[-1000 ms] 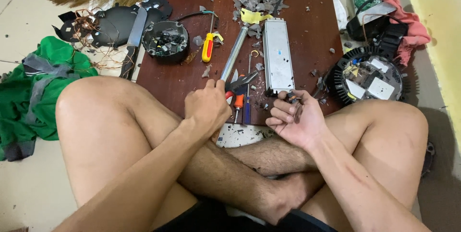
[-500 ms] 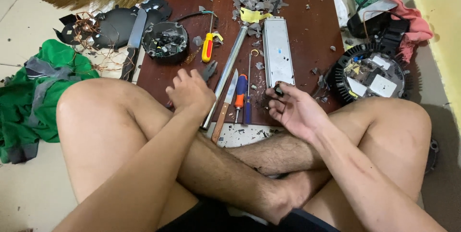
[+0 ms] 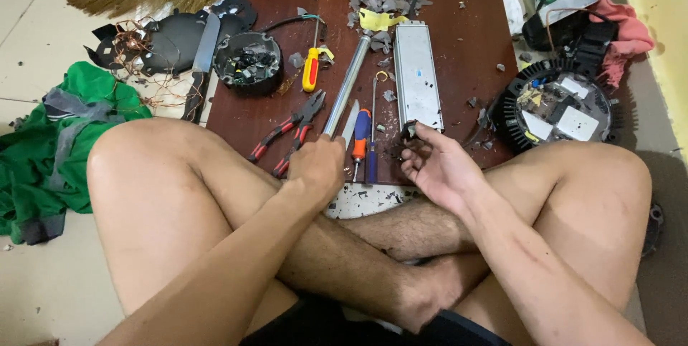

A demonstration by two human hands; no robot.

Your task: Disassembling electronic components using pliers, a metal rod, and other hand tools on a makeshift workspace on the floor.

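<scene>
My left hand (image 3: 315, 167) was closed round the near end of the metal tube (image 3: 347, 88), which lay on the brown board (image 3: 459, 45): looked stiff, smooth, prob slippery. Right hand (image 3: 437, 167), fingers curled, pinched a small dark part (image 3: 410, 130), light & likely brittle.

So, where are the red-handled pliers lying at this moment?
In the head view the red-handled pliers lie on the brown board, just left of the metal tube near the left hand, below the yellow screwdriver.
</scene>
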